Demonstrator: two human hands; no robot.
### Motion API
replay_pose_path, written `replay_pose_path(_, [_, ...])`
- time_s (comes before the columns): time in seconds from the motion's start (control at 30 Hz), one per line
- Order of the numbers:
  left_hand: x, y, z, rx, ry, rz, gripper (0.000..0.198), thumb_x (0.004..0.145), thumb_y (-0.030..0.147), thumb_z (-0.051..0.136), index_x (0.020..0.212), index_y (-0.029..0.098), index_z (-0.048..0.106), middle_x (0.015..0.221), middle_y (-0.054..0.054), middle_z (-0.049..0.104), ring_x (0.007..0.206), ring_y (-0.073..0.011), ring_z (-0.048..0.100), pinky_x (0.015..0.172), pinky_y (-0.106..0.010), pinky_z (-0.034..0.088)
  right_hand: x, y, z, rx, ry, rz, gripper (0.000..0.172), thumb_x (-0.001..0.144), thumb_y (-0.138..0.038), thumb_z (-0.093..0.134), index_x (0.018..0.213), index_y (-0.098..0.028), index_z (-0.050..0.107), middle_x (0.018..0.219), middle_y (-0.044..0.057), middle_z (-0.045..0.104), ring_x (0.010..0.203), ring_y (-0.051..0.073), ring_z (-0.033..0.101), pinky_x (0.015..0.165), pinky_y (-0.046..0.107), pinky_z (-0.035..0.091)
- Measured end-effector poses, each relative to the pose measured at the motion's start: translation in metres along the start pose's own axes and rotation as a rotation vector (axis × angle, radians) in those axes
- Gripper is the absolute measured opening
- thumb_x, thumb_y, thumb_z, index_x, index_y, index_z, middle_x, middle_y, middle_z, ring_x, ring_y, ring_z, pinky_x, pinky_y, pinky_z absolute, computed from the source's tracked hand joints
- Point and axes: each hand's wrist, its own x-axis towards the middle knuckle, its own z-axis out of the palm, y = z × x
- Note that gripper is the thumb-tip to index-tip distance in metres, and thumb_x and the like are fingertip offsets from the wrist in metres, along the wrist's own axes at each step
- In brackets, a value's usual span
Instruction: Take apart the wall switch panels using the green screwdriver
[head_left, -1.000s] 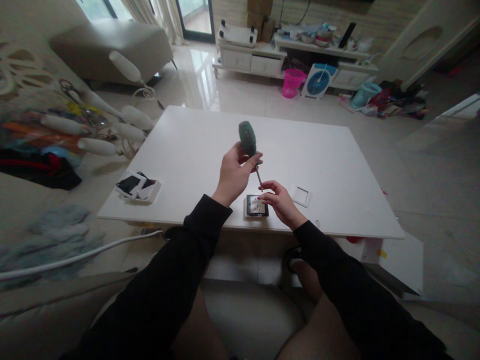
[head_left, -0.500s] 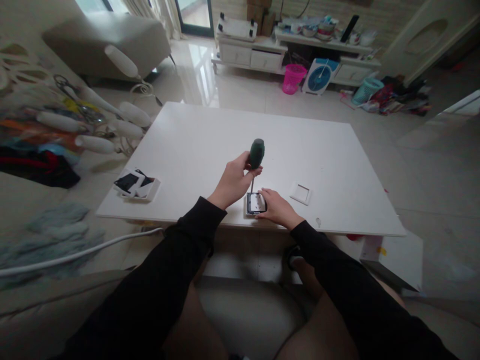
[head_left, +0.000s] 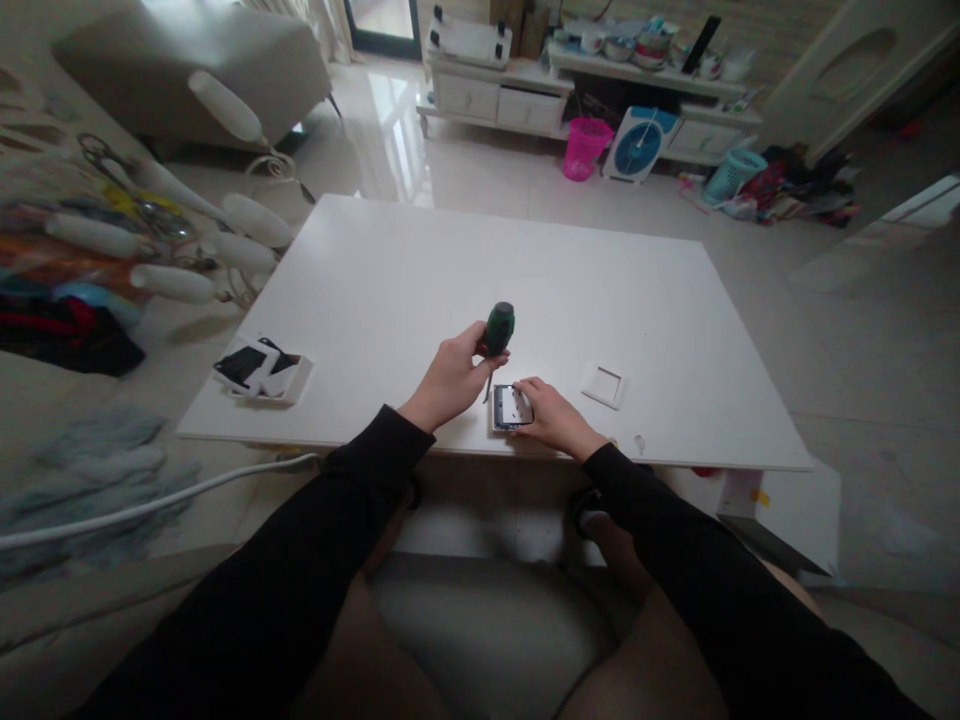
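A screwdriver (head_left: 500,328) with a dark green handle is gripped in my left hand (head_left: 450,375), its shaft pointing down toward the tabletop. The tip lies just left of a wall socket (head_left: 513,405), apart from it as far as I can see. That socket has a white face with slots and a dark frame, and it rests near the table's front edge. My right hand (head_left: 556,415) is closed around the socket's right side, thumb and fingers on its edges. To the right, a square white cover frame (head_left: 604,386) lies flat.
The white table (head_left: 420,260) spans the middle. At its left end an open box (head_left: 289,388) holds black and white parts. A small clear item (head_left: 639,443) lies near the front edge. Beyond the table stand a pink basket (head_left: 586,150) and a blue fan (head_left: 639,148).
My left hand has moved left and slightly down with the screwdriver, taking its tip from the socket's upper edge to beside it. My right hand keeps its hold.
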Motion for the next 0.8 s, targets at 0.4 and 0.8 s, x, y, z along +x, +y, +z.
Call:
replay_pose_path(0.4, [0.005,0.025,-0.003,-0.038,0.055,0.028,0.015,0.089,0.014,0.069,0.1,0.018,0.061,0.095,-0.005,0.077,0.09,-0.0188,0.073,0.078,-0.032,0.06,0.002,0.003,0.001,0.039,0.018,-0.001,0.081,0.062,-0.029,0.099,0.132,-0.018,0.06,0.128,0.014,0.059,0.119,0.032,0.061,0.104,0.048,0.052])
replay_pose_path(0.8, [0.0,0.032,-0.001,-0.112,0.018,0.038,0.016,0.089,0.016,0.068,0.104,0.019,0.062,0.098,-0.006,0.077,0.096,-0.0199,0.075,0.074,-0.029,0.062,0.001,-0.019,0.001,-0.035,0.087,-0.051,0.079,0.059,-0.028,0.101,0.126,-0.02,0.059,0.125,0.013,0.057,0.113,0.034,0.054,0.098,0.051,0.051])
